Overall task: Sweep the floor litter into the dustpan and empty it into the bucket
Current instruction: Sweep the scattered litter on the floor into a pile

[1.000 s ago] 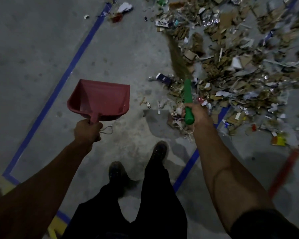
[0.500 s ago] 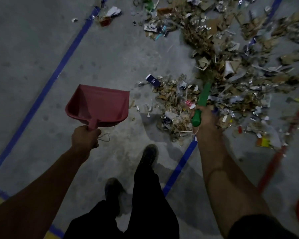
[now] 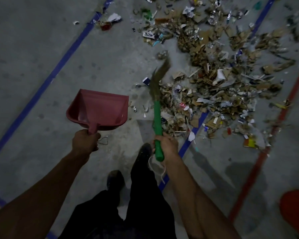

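My left hand (image 3: pixel 84 141) grips the handle of a red dustpan (image 3: pixel 100 111), held above the grey floor with its mouth facing away; the pan looks empty. My right hand (image 3: pixel 166 145) grips the green handle of a broom (image 3: pixel 157 116). Its brown bristles (image 3: pixel 160 76) point up and away at the left edge of the litter pile (image 3: pixel 214 80), a wide spread of cardboard scraps, paper and foil on the floor to the right. A red rounded shape (image 3: pixel 295 211) at the lower right corner may be the bucket.
Blue tape lines (image 3: pixel 59 66) cross the concrete floor, and a red line (image 3: pixel 273 135) runs down the right. Stray scraps (image 3: pixel 110 19) lie near the far blue line. My legs and dark shoes (image 3: pixel 145 152) stand between the arms.
The broom swung left from inside the pile to its left edge, and my right hand drew back toward me. The dustpan stayed about where it was. More of the red shape shows at lower right.
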`<move>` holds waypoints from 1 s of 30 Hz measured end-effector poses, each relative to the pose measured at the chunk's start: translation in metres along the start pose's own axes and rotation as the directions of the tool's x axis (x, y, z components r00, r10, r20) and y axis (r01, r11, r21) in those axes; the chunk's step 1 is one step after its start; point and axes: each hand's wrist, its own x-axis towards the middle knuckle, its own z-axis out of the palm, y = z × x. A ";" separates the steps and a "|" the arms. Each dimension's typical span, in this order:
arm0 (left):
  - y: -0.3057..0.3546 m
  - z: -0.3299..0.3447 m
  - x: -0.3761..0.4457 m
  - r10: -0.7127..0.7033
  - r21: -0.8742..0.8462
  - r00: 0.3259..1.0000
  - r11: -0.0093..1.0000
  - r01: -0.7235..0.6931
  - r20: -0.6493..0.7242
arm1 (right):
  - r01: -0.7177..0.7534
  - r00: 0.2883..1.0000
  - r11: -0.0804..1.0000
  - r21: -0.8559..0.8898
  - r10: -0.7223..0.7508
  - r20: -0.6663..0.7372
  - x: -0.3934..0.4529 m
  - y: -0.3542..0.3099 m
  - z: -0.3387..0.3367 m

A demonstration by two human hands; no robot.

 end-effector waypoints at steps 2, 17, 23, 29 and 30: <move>-0.009 -0.007 -0.003 0.007 -0.005 1.000 1.000 -0.007 0.001 | -0.020 0.999 0.999 -0.046 0.018 -0.035 0.012 -0.003 -0.008; -0.104 -0.102 -0.017 0.032 0.055 0.999 0.998 -0.032 0.011 | 0.234 0.971 0.951 -0.204 -0.239 -0.003 -0.072 0.124 0.030; -0.138 -0.134 -0.023 0.007 0.125 1.000 0.992 -0.006 -0.007 | 0.181 0.977 0.905 -0.384 -0.121 0.174 -0.100 0.195 0.049; -0.170 -0.155 -0.031 0.005 0.147 1.000 0.989 -0.007 0.009 | 0.003 0.994 0.892 -0.452 0.046 0.098 -0.095 0.218 0.037; -0.174 -0.157 -0.033 0.006 0.150 1.000 0.989 -0.007 0.011 | -0.027 0.995 0.894 -0.447 0.066 0.072 -0.091 0.214 0.031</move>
